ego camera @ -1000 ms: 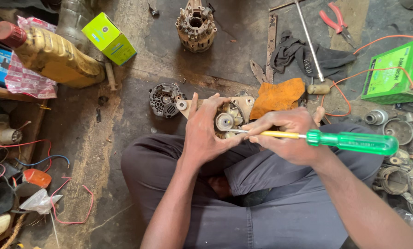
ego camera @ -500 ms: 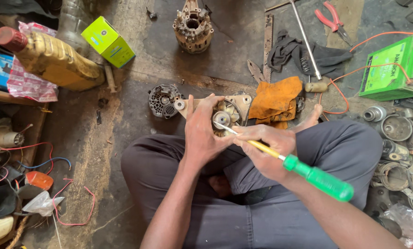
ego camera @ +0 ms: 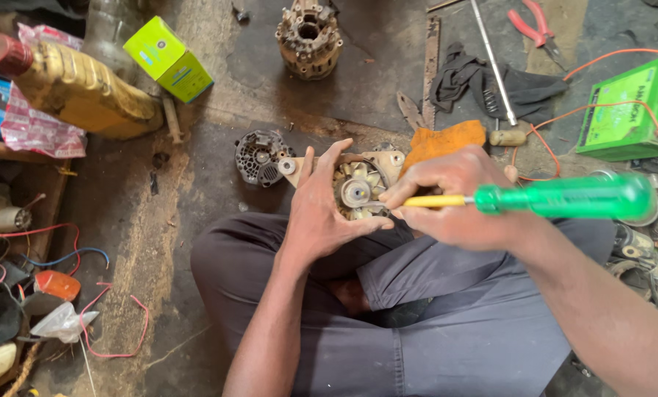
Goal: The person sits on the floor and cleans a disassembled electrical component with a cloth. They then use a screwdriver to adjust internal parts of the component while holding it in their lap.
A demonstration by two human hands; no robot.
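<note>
Left hand [ego camera: 322, 213] wrapped around the near side of the alternator [ego camera: 358, 187], fingers spread over its housing and thumb hooked underneath, holding it steady above the crossed legs, just off the dark concrete floor [ego camera: 197, 191]. Right hand [ego camera: 454, 195] closed on the yellow shank of the screwdriver [ego camera: 557, 197], close to the tip, with the green handle jutting out toward the right; tip aimed at the pulley [ego camera: 356, 193] in the middle. Probably heavy for its size: cast metal, rigid, greasy and so likely slick. Best held by the outer housing or the mounting ears, not by the thin fan blades around the pulley, which look easy to bend. Beside it, orange rag [ego camera: 439, 141], small end cover [ego camera: 259, 156] and, farther back, another bare housing [ego camera: 308, 35].
</note>
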